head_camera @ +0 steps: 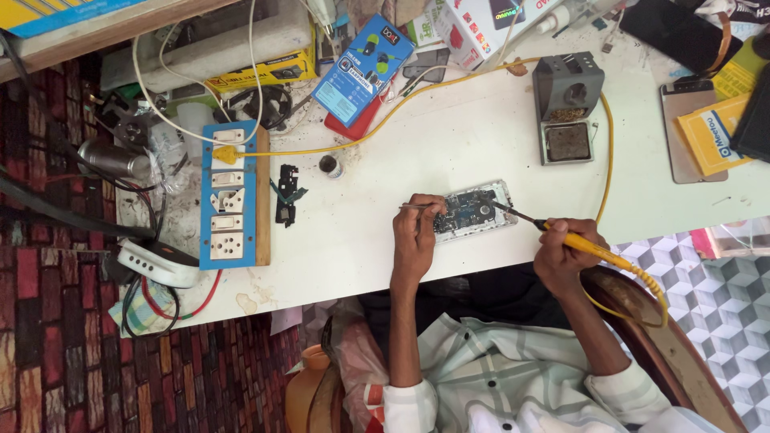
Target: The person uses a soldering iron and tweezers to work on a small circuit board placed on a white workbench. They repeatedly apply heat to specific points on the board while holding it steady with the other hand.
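Opened phone (472, 210) sits on the white table (449, 144), left hand (415, 236) pinching tweezers (417, 207) over its board, right hand (561, 255) wrapped around a yellow soldering iron (579, 243), tip on the board, grey iron stand (568, 108) behind

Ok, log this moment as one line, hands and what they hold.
left hand: holds tweezers on opened phone | right hand: holds yellow soldering iron, tip at phone board | white table

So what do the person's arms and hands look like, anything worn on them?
Both hands, left and right, are bare, with no gloves; I can make out no rings or watch. The forearms are uncovered too. Pale checked shirt sleeves, with thin darker lines, are rolled up near the elbows.
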